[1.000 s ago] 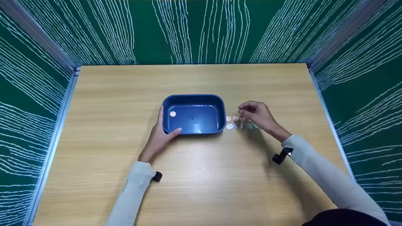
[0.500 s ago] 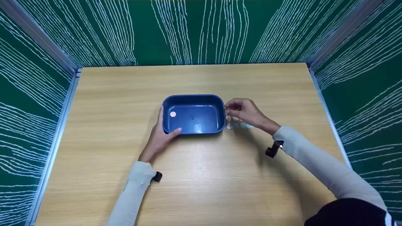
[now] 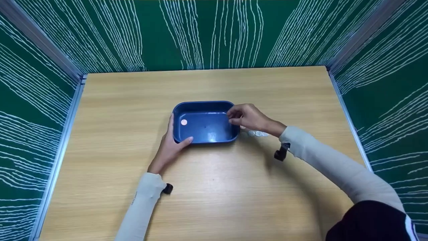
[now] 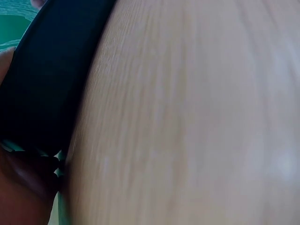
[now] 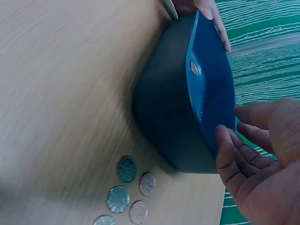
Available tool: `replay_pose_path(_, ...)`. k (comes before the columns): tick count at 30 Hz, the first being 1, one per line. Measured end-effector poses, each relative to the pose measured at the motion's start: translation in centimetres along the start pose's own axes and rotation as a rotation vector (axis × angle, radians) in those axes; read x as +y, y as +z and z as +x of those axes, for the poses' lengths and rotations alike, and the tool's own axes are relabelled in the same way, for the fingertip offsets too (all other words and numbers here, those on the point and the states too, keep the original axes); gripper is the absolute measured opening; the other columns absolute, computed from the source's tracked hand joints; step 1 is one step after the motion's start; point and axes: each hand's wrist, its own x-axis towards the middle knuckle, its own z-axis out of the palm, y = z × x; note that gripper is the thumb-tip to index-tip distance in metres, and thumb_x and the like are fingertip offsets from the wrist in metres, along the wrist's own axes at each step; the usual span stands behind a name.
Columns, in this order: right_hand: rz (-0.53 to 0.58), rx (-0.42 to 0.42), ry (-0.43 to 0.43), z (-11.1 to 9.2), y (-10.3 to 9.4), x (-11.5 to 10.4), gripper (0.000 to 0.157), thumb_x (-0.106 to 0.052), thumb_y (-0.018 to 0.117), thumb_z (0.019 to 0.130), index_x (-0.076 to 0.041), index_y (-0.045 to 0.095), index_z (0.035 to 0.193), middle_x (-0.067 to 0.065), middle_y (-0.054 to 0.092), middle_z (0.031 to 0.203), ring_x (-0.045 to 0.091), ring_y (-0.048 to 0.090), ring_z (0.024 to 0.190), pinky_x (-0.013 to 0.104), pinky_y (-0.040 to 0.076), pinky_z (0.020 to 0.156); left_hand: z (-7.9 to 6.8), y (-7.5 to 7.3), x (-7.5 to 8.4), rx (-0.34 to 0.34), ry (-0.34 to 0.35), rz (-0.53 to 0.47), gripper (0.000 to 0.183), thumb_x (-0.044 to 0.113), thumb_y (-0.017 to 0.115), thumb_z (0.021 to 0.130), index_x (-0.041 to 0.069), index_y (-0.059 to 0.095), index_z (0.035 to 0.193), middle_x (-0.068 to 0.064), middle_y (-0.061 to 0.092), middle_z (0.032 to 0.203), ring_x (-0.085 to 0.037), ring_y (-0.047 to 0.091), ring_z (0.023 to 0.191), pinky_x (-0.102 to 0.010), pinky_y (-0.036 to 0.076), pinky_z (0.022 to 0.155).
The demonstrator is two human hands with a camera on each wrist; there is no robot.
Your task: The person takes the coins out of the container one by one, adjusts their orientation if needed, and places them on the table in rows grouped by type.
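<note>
A deep blue rectangular plastic box (image 3: 206,142) stands on the table, with one copper-coloured coin (image 3: 184,122) on its floor. My left hand (image 3: 168,147) holds the box's left end, thumb over the near rim. In the left wrist view the box (image 4: 47,70) is a dark wall beside the hand (image 4: 21,180). My right hand (image 3: 250,117) reaches over the box's right rim with bent fingers. The right wrist view shows its thumb close to the fingers; whether a coin is between them is hidden. Several silvery and copper-coloured coins (image 5: 118,199) lie right of the box.
The wooden table (image 3: 214,187) runs to green walls (image 3: 227,33) with wavy white lines at the back and both sides. A small black camera (image 3: 281,152) sits on the right sleeve, and another camera (image 3: 168,188) on the left one.
My right hand has moved left from above the loose coins to over the box's right rim. The left hand and the box have stayed in place. One coin shows in the box throughout.
</note>
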Motion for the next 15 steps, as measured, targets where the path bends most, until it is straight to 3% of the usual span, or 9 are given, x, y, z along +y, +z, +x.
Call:
replay_pose_path(6,-0.007,-0.054,-0.011,1.1,0.6,-0.5,0.025,-0.004,0.077,0.102,0.005,0.077,0.126,0.021,0.079,0.119,0.028,0.074,0.105,0.045,0.063,0.093,0.0,0.0,0.0,0.001,0.007,-0.002,0.122,0.050,0.088,0.094,0.033,0.002,0.179,-0.004,0.017,0.184,-0.030,0.033,0.162,-0.056,0.027,0.132)
replay_pose_path(15,-0.002,-0.117,-0.038,2.9,1.9,-1.1,0.029,-0.001,0.079,0.099,0.010,0.075,0.126,0.026,0.077,0.123,0.034,0.077,0.109,0.048,0.063,0.098,-0.1,-0.1,0.1,0.004,-0.006,0.013,0.123,0.052,0.087,0.093,0.032,0.002,0.179,-0.007,0.020,0.183,-0.033,0.036,0.161,-0.057,0.029,0.131)
